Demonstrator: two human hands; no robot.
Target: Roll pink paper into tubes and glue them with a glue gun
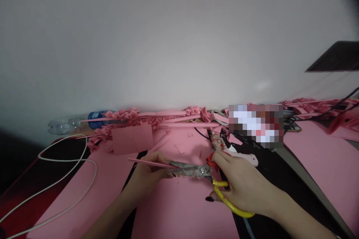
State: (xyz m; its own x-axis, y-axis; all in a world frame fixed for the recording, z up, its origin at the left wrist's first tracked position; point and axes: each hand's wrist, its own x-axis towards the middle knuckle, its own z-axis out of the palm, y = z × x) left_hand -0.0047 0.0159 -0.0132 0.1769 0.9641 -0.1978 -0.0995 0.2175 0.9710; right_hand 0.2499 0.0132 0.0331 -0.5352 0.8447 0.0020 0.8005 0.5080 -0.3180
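Note:
My right hand (241,185) grips a pair of scissors (193,171) by their yellow handles, fingers through the loops. The metal blades point left and close over a thin rolled pink paper stick (146,162). My left hand (150,173) pinches that stick, fingers closed round it just left of the blades. Both hands hover over a sheet of pink paper (179,201) on the table.
Pink paper flowers and rolled sticks (146,119) lie along the white wall, with a plastic bottle (81,121) at the left. A white cable (67,179) loops at the left. A glue gun (224,145) lies behind my right hand. More pink sheets (316,153) lie at the right.

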